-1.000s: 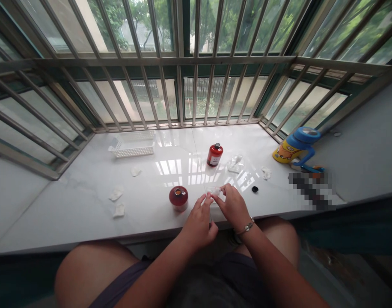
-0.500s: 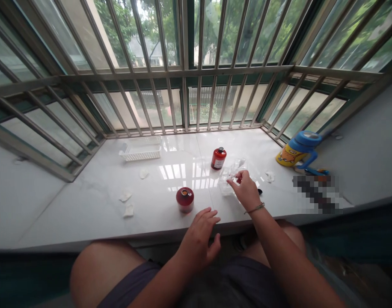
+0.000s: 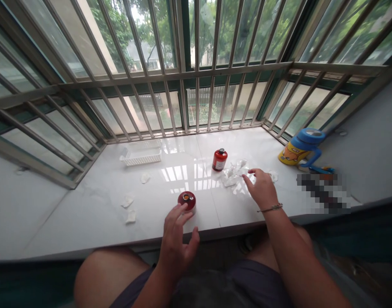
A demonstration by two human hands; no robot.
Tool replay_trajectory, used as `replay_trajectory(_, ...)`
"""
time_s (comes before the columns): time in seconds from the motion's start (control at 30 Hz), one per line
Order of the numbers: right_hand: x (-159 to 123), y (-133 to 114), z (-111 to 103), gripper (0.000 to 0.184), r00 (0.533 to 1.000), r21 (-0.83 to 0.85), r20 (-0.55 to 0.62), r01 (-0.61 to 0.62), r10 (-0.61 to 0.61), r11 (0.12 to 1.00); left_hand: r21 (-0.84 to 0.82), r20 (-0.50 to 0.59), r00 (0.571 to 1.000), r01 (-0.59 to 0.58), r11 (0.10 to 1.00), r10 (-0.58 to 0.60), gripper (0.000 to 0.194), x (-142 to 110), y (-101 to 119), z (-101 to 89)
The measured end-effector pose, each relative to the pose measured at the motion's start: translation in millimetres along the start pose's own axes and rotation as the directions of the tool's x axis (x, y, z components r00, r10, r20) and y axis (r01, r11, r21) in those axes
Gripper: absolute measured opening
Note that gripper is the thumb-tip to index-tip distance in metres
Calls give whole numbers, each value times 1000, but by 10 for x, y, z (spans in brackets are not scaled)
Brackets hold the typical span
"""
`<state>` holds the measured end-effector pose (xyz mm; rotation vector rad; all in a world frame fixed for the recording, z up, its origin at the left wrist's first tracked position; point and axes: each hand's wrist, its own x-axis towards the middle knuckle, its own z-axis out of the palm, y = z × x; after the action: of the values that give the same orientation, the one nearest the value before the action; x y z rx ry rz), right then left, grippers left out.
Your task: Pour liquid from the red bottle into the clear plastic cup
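Note:
I sit at a white window ledge (image 3: 87,222). My left hand (image 3: 176,239) is open with spread fingers, its fingertips just short of an uncapped red bottle (image 3: 187,200) near the front edge. My right hand (image 3: 262,188) hovers over the ledge to the right, fingers loosely extended and holding nothing I can see, beside crumpled clear plastic wrapping (image 3: 233,173). A second red bottle (image 3: 219,159) with a black cap stands farther back.
A white plastic basket (image 3: 141,156) sits at the back left. Several white cotton pads (image 3: 128,202) lie on the left part. A yellow cup with a blue lid (image 3: 300,147) stands at the right. Window bars (image 3: 196,72) enclose the ledge.
Both hands separated from a small clear item near the front edge. My right hand moved right past the plastic wrapping; my left hand moved left toward the uncapped bottle.

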<state>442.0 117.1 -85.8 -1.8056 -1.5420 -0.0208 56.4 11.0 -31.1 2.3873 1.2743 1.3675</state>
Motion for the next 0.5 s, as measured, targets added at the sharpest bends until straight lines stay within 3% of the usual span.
replay_trajectory(0.1,-306,321,-176,35,999,-191,-9,-46,45,981,43,-16,998,61,997,-60,60,120,-152,31)
replay_trajectory(0.2,-563,526,-213,39,988,-257,37,-134,148,957,55,-3,990,144,988,-144,75,224,-335,122)
replay_trajectory(0.33,-662,578,-165,33,980,-227,50,-178,194,957,-3,81,940,332,943,-330,85,322,-485,270)
replay_trajectory(0.43,-613,553,-156,29,974,-179,37,-214,224,960,-70,167,877,466,882,-450,76,357,-485,363)
replay_trajectory(0.5,-582,505,-155,29,969,-131,26,-242,247,961,-110,193,862,495,862,-470,66,358,-461,412)
